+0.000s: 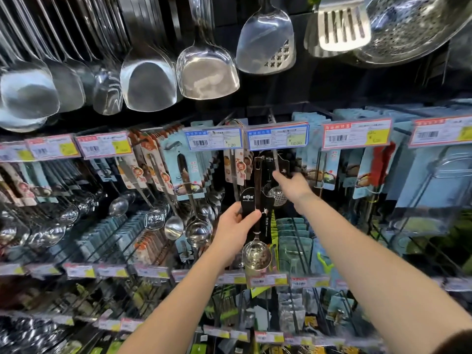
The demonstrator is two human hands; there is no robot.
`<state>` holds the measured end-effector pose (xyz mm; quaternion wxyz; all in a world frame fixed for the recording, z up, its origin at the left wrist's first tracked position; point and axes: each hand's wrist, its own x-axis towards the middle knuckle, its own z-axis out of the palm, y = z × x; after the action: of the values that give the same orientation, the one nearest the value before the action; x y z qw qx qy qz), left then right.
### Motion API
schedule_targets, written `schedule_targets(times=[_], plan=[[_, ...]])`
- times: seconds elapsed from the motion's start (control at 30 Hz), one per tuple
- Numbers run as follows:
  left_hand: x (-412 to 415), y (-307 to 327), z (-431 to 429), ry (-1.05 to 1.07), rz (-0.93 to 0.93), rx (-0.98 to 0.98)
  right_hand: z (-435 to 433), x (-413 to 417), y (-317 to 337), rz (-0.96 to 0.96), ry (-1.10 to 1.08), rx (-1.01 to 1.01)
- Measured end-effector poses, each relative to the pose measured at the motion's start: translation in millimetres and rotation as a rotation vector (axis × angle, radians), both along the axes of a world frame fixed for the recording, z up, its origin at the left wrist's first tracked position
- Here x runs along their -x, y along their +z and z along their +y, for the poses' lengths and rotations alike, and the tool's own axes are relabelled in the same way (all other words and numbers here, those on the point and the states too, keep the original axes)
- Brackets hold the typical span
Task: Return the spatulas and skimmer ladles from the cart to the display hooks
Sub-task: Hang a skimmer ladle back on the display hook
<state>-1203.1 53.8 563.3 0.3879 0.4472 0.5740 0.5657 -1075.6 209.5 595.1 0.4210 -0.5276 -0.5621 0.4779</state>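
Polished steel spatulas (148,80) are hung in a row across the upper left of the frame, blades down, well above the work. Left of centre, a skimmer ladle (256,251) on a black card is gripped by the left hand (233,229), fingers closed round the card's lower edge; it is held upright, hanging slot uppermost, presumably so the slot can be threaded onto a hook. Just right of centre, below the blue price tag (277,136), the right hand (292,183) is stretched toward the display hook (275,159), forefinger extended and touching it, nothing clearly grasped, probably to steady it. Another skimmer (278,196) is already hung there.
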Motion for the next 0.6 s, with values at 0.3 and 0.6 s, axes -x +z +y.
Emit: schedule_targets(times=[0.3,0.6], plan=[[-6.3,13.2,22.3,-0.061,-0.051,-0.058,-83.5,-42.6,-18.5,0.136,0.135,-0.127],[-15.2,23.4,24.7,-0.107,0.058,-0.117,-91.4,-51.0,3.8,0.163,0.121,-0.271]])
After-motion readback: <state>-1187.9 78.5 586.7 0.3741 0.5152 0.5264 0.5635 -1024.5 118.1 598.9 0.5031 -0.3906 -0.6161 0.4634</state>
